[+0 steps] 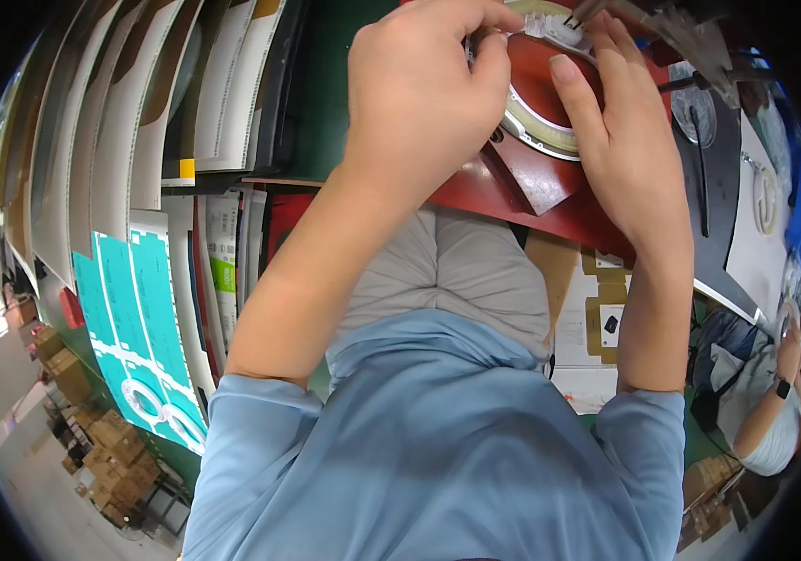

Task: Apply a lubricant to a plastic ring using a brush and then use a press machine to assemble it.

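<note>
- A cream-and-white ring [539,131] is seen flat or nearly flat above the red tabletop [475,196], at the top of the view, between both hands; whether it is raised from the surface cannot be told.
- No long axis is offered by the round shape; its near arc is bowed toward the wearer's body.
- The ring's left side is met by the left hand [433,84], whose fingers are curled and whose thumb and forefinger are brought close at the rim; whether anything is pinched there cannot be told.
- The right side is overlapped by the right hand [629,131], held flat with fingers extended and not clenched; contact with the rim cannot be confirmed.
- Both hands are placed about equally near; beyond the ring's centre, a dark two-pronged tip [572,22] is seen at its far arc.
</note>
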{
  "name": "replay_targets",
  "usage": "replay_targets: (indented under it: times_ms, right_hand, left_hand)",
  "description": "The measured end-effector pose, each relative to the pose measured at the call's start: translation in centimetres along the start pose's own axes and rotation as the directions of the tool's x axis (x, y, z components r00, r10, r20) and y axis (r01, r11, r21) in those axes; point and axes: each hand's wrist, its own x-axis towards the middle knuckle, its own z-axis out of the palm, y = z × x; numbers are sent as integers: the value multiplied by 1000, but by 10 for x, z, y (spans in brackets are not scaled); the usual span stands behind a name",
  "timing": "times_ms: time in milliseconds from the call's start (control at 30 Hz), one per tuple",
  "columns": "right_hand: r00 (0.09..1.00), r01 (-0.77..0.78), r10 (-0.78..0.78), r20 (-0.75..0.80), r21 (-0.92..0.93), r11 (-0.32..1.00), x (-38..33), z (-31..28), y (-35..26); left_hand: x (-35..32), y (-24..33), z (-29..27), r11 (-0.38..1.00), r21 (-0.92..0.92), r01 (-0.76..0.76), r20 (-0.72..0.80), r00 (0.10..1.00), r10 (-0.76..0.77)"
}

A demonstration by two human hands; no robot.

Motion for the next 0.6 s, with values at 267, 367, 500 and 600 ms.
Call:
replay_targets:
  times_ms: [267, 367, 500, 600]
  right_hand:
    - [929, 262, -253, -269, -5, 965, 1, 30, 45]
    - [793, 428, -358, -493, 34, 903, -22, -6, 25]
    - [459, 529, -256, -851, 30, 848, -8, -80, 14]
    - [286, 502, -615, -735, -431, 750, 20, -118, 9]
  left_hand:
    - [-4, -26, 10, 976, 180, -120, 16, 993, 119]
    - [-4, -21, -1, 954, 250, -163, 12, 986, 165]
    - [6, -15, -7, 917, 337, -213, 35, 976, 213]
    - [10, -11, -2, 889, 433, -151, 104, 988, 117]
